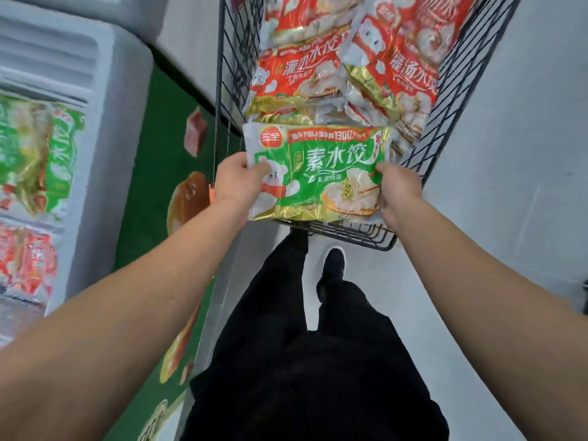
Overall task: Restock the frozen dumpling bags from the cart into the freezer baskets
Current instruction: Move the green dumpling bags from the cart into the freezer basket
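Both hands are holding one green dumpling bag (318,173) in the middle of the frame, face up, above the near end of the black wire cart (451,116). The left hand (238,186) is gripping the bag's left edge, thumb lying over the printed front and the other fingers hidden beneath the plastic. The right hand (401,192) is gripping the right edge the same way, thumb on top, its remaining fingers curling out of sight under the bag.

Behind the green bag, in the upper middle of the frame, red dumpling bags (299,68) are lying piled in the cart; the top of the pile is being cut off by the frame's upper edge, so how many there are cannot be told. The bag in the hands is covering the cart's near rim in part.

At the left edge of the frame the white freezer (105,100) is showing only a blurred strip of its opening, with green bags (35,157) above and red bags (25,259) below them inside; any basket wires are too smeared to make out. The freezer's green side panel (152,173) is carrying food pictures, partly hidden by the left forearm.

In the lower middle, black trousers and one black shoe (332,265) are standing on the pale floor (509,186); the other foot is hidden.
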Demonstrator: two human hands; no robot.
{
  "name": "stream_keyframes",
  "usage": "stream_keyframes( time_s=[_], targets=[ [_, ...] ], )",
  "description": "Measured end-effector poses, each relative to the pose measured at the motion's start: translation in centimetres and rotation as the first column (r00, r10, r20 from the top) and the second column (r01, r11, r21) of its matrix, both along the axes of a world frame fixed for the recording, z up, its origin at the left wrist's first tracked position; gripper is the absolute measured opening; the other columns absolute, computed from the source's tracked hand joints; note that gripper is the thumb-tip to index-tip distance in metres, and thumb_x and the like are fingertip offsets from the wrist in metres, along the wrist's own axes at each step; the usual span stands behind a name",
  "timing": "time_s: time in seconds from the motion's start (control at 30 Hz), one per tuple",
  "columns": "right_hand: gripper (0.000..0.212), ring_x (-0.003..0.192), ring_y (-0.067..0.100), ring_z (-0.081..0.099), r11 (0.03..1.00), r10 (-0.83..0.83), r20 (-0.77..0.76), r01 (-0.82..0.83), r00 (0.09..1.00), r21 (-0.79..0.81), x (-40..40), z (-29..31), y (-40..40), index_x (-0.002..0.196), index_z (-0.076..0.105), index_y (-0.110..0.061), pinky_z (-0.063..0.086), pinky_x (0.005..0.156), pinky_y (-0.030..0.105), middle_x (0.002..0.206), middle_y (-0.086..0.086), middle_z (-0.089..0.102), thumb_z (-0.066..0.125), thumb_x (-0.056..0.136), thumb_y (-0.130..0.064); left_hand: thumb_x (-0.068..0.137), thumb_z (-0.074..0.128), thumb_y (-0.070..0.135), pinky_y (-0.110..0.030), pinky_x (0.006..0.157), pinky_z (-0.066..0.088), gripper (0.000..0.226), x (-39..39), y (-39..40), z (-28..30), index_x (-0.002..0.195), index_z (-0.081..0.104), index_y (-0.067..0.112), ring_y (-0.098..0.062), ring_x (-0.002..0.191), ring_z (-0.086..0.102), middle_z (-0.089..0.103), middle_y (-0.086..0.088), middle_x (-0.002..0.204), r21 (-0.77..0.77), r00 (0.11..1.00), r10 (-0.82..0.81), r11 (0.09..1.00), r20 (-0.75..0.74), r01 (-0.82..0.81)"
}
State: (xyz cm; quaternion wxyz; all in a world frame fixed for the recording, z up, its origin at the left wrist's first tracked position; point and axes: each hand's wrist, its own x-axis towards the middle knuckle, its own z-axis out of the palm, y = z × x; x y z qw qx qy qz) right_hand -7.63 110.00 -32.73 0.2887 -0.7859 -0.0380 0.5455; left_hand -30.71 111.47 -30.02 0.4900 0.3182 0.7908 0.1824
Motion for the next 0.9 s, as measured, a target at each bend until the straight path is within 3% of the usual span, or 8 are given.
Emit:
stream_keyframes(
  time_s=[0.07, 0.13, 0.27, 0.37, 0.57, 0.73, 0.8, 0.9],
  targets=[
    [0.008, 0.072, 0.017, 0.069, 0.996, 0.014, -0.009, -0.013, 1.000, 0.084, 0.5, 2.9, -1.2, 0.078, 0.065, -0.015, 0.059, 0.065, 0.035, 0.085, 0.003, 0.072, 0.065, 0.086, -0.013, 0.088, 0.064, 0.029, -0.037, 0.072, 0.055, 0.026, -0.2, -2.3, 2.5, 0.071, 0.060, 0.010, -0.027, 0.074, 0.067, 0.069, -0.010, 0.080, 0.058, 0.995, 0.078, 0.995, 0.065, -0.081],
    [0.009, 0.082, 0.022, 0.074, 0.988, 0.026, -0.066, -0.016, 0.997, 0.153, 0.9, 5.4, -2.6, 0.092, 0.070, -0.007, 0.061, 0.079, 0.042, 0.092, 0.009, 0.075, 0.067, 0.083, -0.008, 0.084, 0.064, 0.034, -0.051, 0.083, 0.059, 0.026, -1.1, -5.1, 4.5, 0.079, 0.067, 0.009, -0.033, 0.088, 0.073, 0.075, -0.013, 0.091, 0.074, 0.978, 0.175, 0.980, 0.112, -0.183],
    [0.012, 0.069, 0.014, 0.073, 0.970, 0.144, -0.178, -0.104, 0.973, 0.218, 0.4, 9.5, -5.4, 0.104, 0.066, -0.006, 0.057, 0.055, 0.027, 0.090, 0.006, 0.075, 0.059, 0.095, -0.005, 0.086, 0.069, 0.017, -0.060, 0.083, 0.058, 0.011, -3.3, -11.0, 7.6, 0.079, 0.071, 0.009, -0.036, 0.091, 0.074, 0.076, -0.017, 0.094, 0.097, 0.892, 0.361, 0.912, 0.271, -0.399],
    [0.010, 0.071, 0.011, 0.071, 0.947, 0.263, -0.194, -0.213, 0.945, 0.242, -1.6, 12.0, -6.5, 0.099, 0.065, -0.011, 0.052, 0.053, 0.024, 0.090, 0.002, 0.074, 0.055, 0.098, -0.007, 0.093, 0.066, 0.011, -0.051, 0.080, 0.061, 0.011, -5.2, -14.6, 9.8, 0.086, 0.069, 0.003, -0.032, 0.090, 0.075, 0.076, -0.015, 0.093, 0.114, 0.850, 0.458, 0.859, 0.259, -0.498],
    [0.009, 0.089, 0.019, 0.071, 0.822, 0.515, -0.074, -0.468, 0.854, 0.324, -9.5, 15.6, -6.2, 0.100, 0.065, -0.011, 0.059, 0.069, 0.032, 0.103, 0.007, 0.074, 0.057, 0.097, -0.009, 0.091, 0.068, 0.013, -0.047, 0.078, 0.061, 0.020, -11.3, -20.5, 12.1, 0.072, 0.071, 0.010, -0.027, 0.075, 0.073, 0.076, -0.014, 0.083, 0.174, 0.772, 0.573, 0.760, 0.276, -0.627],
    [0.007, 0.090, 0.026, 0.073, 0.720, 0.643, 0.001, -0.606, 0.766, 0.337, -18.4, 17.1, -6.9, 0.099, 0.066, -0.007, 0.061, 0.081, 0.044, 0.100, 0.011, 0.074, 0.060, 0.095, -0.008, 0.094, 0.064, 0.011, -0.031, 0.062, 0.057, 0.014, -17.3, -25.1, 13.1, 0.082, 0.069, 0.008, -0.017, 0.065, 0.071, 0.074, -0.006, 0.075, 0.217, 0.699, 0.651, 0.667, 0.297, -0.713],
    [0.007, 0.089, 0.026, 0.073, 0.691, 0.667, 0.023, -0.631, 0.744, 0.352, -22.4, 17.2, -7.4, 0.096, 0.067, -0.007, 0.061, 0.081, 0.044, 0.100, 0.012, 0.074, 0.061, 0.093, -0.006, 0.093, 0.067, 0.012, -0.034, 0.065, 0.060, 0.012, -20.3, -27.0, 13.1, 0.084, 0.069, 0.005, -0.021, 0.070, 0.074, 0.076, -0.007, 0.075, 0.218, 0.657, 0.685, 0.622, 0.313, -0.752],
    [0.003, 0.086, 0.026, 0.073, 0.673, 0.688, 0.041, -0.658, 0.724, 0.337, -28.3, 17.0, -8.3, 0.092, 0.067, -0.007, 0.061, 0.081, 0.044, 0.099, 0.012, 0.074, 0.065, 0.090, -0.007, 0.088, 0.071, 0.022, -0.057, 0.085, 0.058, 0.025, -25.0, -29.3, 13.1, 0.091, 0.068, -0.003, -0.040, 0.090, 0.072, 0.075, -0.021, 0.092, 0.205, 0.616, 0.711, 0.583, 0.340, -0.786]
  ],
)
